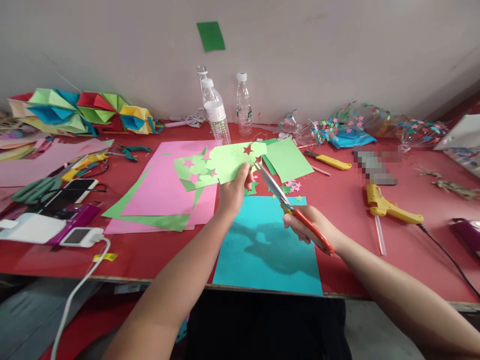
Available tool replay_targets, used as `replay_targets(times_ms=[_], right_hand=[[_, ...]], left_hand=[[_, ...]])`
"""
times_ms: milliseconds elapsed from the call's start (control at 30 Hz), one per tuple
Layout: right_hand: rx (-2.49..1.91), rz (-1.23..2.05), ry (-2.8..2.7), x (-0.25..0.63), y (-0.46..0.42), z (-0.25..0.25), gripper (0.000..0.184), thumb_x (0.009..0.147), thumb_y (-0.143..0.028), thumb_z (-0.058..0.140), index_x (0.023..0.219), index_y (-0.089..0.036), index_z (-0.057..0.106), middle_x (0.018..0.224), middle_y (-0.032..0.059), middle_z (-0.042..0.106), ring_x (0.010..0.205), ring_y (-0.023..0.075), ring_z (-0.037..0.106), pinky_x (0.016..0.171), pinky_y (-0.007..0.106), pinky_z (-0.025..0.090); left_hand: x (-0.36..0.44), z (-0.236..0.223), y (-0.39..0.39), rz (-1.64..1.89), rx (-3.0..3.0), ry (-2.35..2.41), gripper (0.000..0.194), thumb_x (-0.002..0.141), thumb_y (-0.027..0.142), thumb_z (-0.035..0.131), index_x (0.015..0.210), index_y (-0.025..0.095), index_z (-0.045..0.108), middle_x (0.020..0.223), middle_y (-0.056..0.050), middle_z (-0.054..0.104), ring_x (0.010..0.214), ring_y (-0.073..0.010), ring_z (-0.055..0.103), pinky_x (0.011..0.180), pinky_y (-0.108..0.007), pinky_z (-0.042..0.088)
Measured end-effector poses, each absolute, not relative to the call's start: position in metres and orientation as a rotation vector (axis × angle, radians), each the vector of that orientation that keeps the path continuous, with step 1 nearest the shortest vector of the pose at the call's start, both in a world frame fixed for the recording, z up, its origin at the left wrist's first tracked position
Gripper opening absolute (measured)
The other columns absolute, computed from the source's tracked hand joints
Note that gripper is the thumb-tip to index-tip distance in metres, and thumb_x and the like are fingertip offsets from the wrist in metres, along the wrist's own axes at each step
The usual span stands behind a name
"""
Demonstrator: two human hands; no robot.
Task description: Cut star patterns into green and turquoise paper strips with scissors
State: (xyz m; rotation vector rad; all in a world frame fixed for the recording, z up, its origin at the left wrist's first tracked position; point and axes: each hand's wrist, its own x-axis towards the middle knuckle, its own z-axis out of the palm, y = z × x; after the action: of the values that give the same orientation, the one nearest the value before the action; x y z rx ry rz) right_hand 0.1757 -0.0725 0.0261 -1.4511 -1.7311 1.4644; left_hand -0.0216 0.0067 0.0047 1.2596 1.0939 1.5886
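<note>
On our table (348, 272), a blue sheet (262, 270) lies below our right hand (318, 220). Our left hand (234, 192) pinches green paper (228, 159), probably raised to free its edge for the scissors (275, 187) our right hand grips. Stars (295, 186) lie just beyond.

The left hand (233, 195) grips light green paper (230, 162) with star-shaped holes; the right hand (318, 222) holds red-handled scissors (276, 189) at its edge. Below both hands lies a blue sheet (268, 275); small paper stars (296, 187) lie beyond the right hand, a yellow glue gun (393, 210) to its right.
</note>
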Motion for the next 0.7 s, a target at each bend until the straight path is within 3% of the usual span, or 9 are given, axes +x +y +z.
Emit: replay_targets(times_ms=[333,500,700], right_hand=[[-1.572,1.488,-1.692,0.1745,-0.0693,0.0263,0.055,0.076,-0.075,0.058,0.069,-0.020,0.053,0.046,-0.0066,0.041,0.037,0.0100,0.043,0.043,0.027,0.041],[-1.529,1.473,-1.700,0.1751,-0.0705,0.0267,0.054,0.077,-0.074,0.058,0.068,-0.020,0.053,0.047,-0.0060,0.042,0.040,0.0100,0.045,0.045,0.025,0.041],[-1.570,1.491,-1.699,0.1741,-0.0691,0.0250,0.055,0.075,-0.074,0.060,0.068,-0.020,0.052,0.046,-0.0062,0.042,0.039,0.0101,0.044,0.045,0.027,0.042]], left_hand=[[-0.0212,0.0107,0.0042,1.545,1.319,1.026,0.042,0.090,0.047,0.055,0.057,0.021,0.056,0.053,0.001,0.051,0.049,-0.0097,0.047,0.054,-0.025,0.042],[-0.0209,0.0074,0.0070,1.539,1.204,1.046,0.039,0.086,0.049,0.062,0.058,0.021,0.058,0.052,0.001,0.052,0.047,-0.0094,0.043,0.050,-0.026,0.040],[-0.0225,0.0092,0.0059,1.518,1.066,0.977,0.037,0.087,0.043,0.053,0.060,0.020,0.060,0.058,-0.001,0.058,0.050,-0.0099,0.047,0.054,-0.026,0.043]])
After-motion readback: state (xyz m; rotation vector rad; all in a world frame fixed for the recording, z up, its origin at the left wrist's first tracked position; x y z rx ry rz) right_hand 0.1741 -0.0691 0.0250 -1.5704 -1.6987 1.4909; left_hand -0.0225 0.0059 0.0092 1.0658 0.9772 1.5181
